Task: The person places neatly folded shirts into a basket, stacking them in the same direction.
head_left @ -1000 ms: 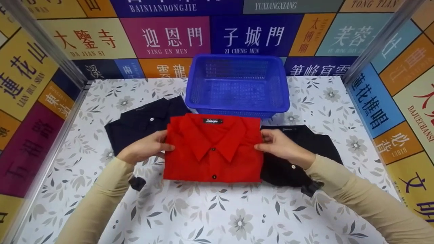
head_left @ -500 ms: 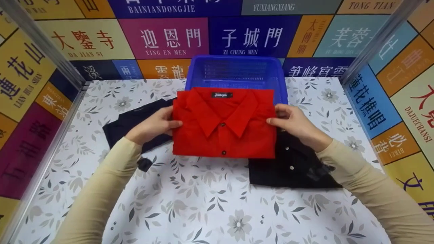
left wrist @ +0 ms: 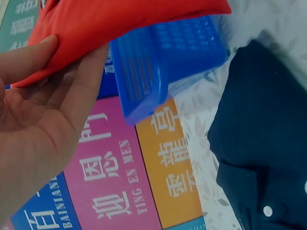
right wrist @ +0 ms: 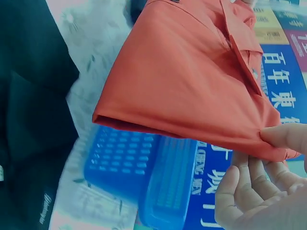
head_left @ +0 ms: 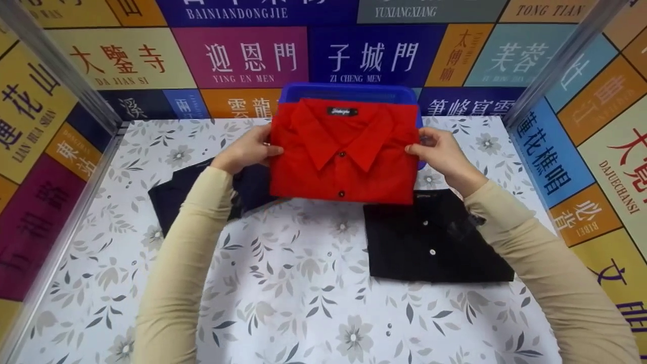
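Note:
A folded red shirt [head_left: 349,162] with a pointed collar, dark buttons and a black label hangs between both hands, in front of and over the blue plastic basket [head_left: 349,90]. My left hand [head_left: 248,149] pinches its left edge, thumb on top and fingers underneath, as the left wrist view shows. At the opposite edge my right hand [head_left: 442,154] grips it the same way, with the thumb [right wrist: 283,136] on the upper face. Most of the basket is hidden behind the shirt in the head view; its perforated side [right wrist: 122,153] shows below the cloth in the right wrist view.
A folded navy shirt [head_left: 172,189] lies on the table at the left, partly under the left forearm. To the right lies a folded black shirt [head_left: 404,242] with white buttons. The flower-patterned tabletop [head_left: 283,303] meets lettered panels [head_left: 242,55] at the back and sides.
Both hands have lifted the red shirt and carried it away from the body, slightly right, until it covers much of the basket. The black shirt it overlapped now shows more fully.

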Available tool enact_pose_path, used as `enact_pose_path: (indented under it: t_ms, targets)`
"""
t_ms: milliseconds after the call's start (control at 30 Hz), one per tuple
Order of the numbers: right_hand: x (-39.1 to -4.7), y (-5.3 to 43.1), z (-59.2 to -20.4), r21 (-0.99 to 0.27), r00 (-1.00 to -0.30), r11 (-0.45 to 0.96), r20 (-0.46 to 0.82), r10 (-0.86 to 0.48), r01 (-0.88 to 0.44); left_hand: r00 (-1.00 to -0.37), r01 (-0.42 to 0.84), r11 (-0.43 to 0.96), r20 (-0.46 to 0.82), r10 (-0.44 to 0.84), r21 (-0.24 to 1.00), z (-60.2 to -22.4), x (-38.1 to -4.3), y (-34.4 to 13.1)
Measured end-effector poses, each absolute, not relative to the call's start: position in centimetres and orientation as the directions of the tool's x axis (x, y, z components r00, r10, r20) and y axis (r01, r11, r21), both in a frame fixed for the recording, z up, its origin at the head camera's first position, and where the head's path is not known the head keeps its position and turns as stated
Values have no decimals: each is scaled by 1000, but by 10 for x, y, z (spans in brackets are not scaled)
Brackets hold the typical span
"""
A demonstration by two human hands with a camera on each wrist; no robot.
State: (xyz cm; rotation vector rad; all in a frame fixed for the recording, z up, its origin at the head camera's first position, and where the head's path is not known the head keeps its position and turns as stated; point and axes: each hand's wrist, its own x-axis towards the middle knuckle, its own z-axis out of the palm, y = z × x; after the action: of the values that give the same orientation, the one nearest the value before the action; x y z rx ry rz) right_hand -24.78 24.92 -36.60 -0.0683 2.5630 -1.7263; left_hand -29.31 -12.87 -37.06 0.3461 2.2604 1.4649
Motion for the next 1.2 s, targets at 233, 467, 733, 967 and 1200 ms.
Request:
enact_pose_path:
  t_ms: [233,467,733,967,1200]
  targets:
    - [-270,250,-353,-874,-999,484,47,-24,-53,-919,45,391,-115,378,919,-366,-317,-123]
    - [-293,250,-332,-795,-997,605,74,19,-48,-954,88,369,-28,297,925,-355,-333,-114]
    - [-315,246,-329,-755,-994,656,49,102,30,-988,149,489,110,109,859,-352,-347,-97]
    - [-328,242,-339,-737,-986,672,58,159,65,-987,142,580,162,18,802,-361,-360,-81]
    - [-340,244,-350,-712,-971,696,88,223,95,-984,124,609,178,-29,783,-382,-374,-68]
